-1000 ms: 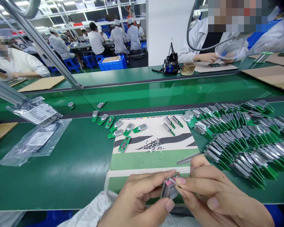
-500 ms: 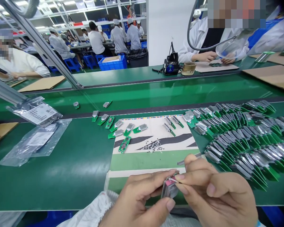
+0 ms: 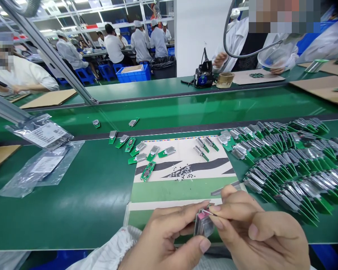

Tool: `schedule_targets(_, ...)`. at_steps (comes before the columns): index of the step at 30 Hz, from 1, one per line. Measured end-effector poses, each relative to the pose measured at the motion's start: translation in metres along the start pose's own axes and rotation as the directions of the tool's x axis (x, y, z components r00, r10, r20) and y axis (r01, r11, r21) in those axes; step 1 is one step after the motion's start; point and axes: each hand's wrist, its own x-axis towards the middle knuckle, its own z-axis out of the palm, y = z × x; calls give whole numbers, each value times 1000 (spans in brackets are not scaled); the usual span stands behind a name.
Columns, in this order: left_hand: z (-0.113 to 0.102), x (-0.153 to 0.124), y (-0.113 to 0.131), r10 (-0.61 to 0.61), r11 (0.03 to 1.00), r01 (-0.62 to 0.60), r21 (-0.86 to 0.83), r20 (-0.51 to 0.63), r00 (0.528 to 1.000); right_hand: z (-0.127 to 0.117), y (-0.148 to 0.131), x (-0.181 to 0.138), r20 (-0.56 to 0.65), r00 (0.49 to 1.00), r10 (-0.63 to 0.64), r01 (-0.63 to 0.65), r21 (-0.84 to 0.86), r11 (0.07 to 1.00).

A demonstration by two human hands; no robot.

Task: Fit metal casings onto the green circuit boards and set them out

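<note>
**Pinching a small silver module above the striped paper mat**

My left hand (image 3: 163, 234) and right hand (image 3: 259, 232) are pinching a small silver module (image 3: 203, 225) with a pink patch, just over the near edge of the printed paper mat (image 3: 183, 191). A thin metal tip (image 3: 207, 212) sits between my right fingertips (image 3: 214, 208) and the module. Green circuit boards (image 3: 293, 176) with silver shields lie in overlapping rows on the green desk (image 3: 59, 210) to my right. Tiny black parts (image 3: 181, 172) are scattered on the mat. Two labelled clear plastic bags (image 3: 39, 150) lie flat at my left; I can't tell what's in them. Far off, a blue plastic crate (image 3: 133, 75) holds flat cardboard (image 3: 131, 68).
</note>
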Motion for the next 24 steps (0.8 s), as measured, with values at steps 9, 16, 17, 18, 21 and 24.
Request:
schedule_targets(9,3,2,-4,4,1000,-4,-14,-24,1000,-12,-2,7,241,970,-34,74,-159,985)
schedule_targets(16,-1,2,-1,86,989,-80,124,-41,995,-4,1,3,159,986,49,-53,23,998)
schedule_targets(17,-1,2,-1,99,982,-89,164,-53,994,-5,0,2,177,982,69,-78,47,996)
schedule_targets(18,-1,2,-1,108,976,-94,195,-64,992,-5,0,2,184,978,98,-113,73,991)
schedule_targets(21,-2,2,-2,119,967,-98,235,-76,990,-7,-2,1,185,968,169,-195,136,971)
schedule_targets(24,-1,1,-3,145,957,-120,265,-78,986,-7,-2,0,195,961,196,-227,153,962)
